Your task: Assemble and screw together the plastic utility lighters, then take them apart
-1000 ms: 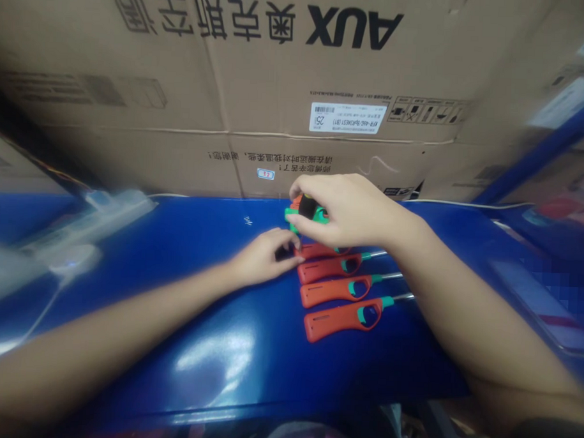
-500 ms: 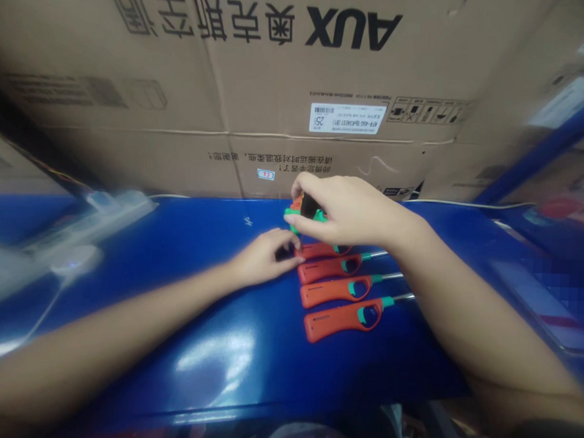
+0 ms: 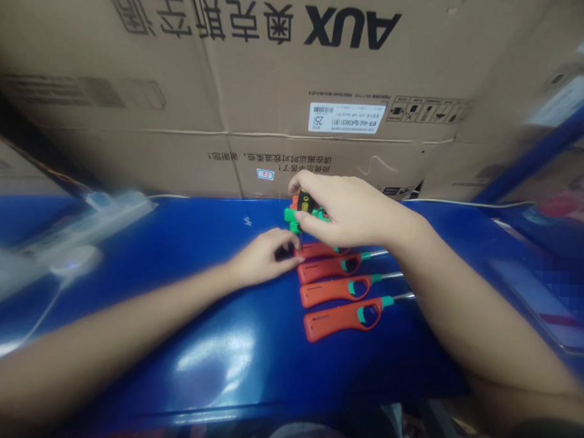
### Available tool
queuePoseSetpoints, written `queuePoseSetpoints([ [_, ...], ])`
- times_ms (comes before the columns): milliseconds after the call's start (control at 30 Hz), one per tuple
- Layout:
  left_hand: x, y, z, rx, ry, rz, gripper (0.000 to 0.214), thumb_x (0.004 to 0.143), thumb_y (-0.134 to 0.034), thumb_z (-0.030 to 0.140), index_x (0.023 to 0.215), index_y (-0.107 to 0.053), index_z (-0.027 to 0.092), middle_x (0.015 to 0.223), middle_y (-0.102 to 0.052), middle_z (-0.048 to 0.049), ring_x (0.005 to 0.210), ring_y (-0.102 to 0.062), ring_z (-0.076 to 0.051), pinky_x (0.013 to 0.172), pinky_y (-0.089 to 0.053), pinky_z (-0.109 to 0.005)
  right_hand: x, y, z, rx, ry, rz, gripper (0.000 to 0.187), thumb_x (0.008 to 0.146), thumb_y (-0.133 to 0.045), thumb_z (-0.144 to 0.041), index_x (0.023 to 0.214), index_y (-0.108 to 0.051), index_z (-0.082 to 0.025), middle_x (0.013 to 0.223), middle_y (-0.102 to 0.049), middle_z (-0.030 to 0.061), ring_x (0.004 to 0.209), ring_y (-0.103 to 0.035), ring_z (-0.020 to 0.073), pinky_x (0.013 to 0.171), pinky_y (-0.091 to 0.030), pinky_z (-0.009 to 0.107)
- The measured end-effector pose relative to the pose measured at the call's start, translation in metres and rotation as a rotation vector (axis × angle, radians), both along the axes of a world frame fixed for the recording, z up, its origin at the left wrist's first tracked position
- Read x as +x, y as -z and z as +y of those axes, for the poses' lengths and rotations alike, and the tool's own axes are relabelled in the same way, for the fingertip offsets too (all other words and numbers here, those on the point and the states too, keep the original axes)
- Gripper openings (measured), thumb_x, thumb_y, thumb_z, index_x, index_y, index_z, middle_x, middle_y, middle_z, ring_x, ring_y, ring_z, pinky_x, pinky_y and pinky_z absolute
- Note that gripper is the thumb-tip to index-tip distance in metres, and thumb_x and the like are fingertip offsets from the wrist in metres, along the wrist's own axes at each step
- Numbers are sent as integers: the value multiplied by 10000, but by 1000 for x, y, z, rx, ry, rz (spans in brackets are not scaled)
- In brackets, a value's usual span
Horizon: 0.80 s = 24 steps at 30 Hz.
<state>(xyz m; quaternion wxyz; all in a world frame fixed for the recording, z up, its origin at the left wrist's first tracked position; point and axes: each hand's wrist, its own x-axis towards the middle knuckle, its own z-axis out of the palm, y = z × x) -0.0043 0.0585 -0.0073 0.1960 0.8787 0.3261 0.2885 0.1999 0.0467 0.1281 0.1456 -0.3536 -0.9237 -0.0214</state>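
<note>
My right hand (image 3: 343,208) is closed round the black and yellow handle of a screwdriver (image 3: 304,203), held upright. Its thin shaft points down at the butt end of an orange lighter (image 3: 314,250), the farthest in a row of long-necked lighters. Thumb and fingers of my left hand (image 3: 266,256) pinch that lighter's end. Nearer to me lie a second lighter (image 3: 326,268), a third lighter (image 3: 335,291) and a fourth lighter (image 3: 342,318), with green triggers and metal necks pointing right. Green pieces (image 3: 292,219) show behind the screwdriver, partly hidden by my right hand.
A large cardboard box (image 3: 258,83) stands upright along the back of the blue table (image 3: 211,344). On the left are a power strip (image 3: 129,210) and a white plug (image 3: 74,260) with a cable. A phone-like flat object (image 3: 547,304) lies at the right.
The screwdriver handle has turned in my right hand, showing its yellow marks now. My right fingers have shifted slightly; my left hand stays where it was.
</note>
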Motion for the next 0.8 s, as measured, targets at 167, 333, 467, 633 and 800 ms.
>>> queuePoseSetpoints([
  [167, 0, 0, 0, -5, 9, -4, 127, 893, -664, 300, 950, -631, 192, 903, -677, -21, 829, -598, -183, 788, -481, -320, 0, -1, 0, 15, -1, -10, 300, 896, -471, -280, 1143, -594, -164, 1036, -716, 89, 771, -609, 201, 645, -349, 305],
  [333, 0, 1, 0, -10, 10, -8, 121, 892, -670, 289, 951, -629, 192, 920, -681, -18, 838, -593, -177, 804, -478, -318, -1, 0, 1, 16, 13, -12, 275, 946, -451, -357, 1084, -603, -173, 934, -721, 71, 699, -587, 190, 620, -318, 297],
  [467, 0, 1, 0, 0, 7, -6, 114, 890, -669, 283, 944, -628, 192, 904, -675, -17, 831, -595, -176, 793, -477, -310, 0, 1, 2, -4, -22, 15, 273, 923, -465, -284, 1149, -568, -171, 1009, -717, 80, 737, -590, 192, 625, -319, 291],
  [633, 0, 1, 0, 12, 8, -13, 117, 880, -676, 282, 937, -632, 190, 905, -679, -17, 825, -597, -174, 787, -478, -304, 1, 2, 2, 1, -37, 0, 231, 930, -497, -332, 1082, -583, -182, 938, -707, 53, 699, -572, 173, 624, -322, 290],
  [800, 2, 0, 0, -11, -16, -7, 115, 904, -642, 303, 927, -648, 191, 887, -687, -22, 829, -607, -181, 796, -479, -317, 2, 1, 3, 7, -42, 0, 238, 926, -518, -333, 1092, -567, -170, 963, -706, 62, 701, -573, 168, 611, -315, 290],
])
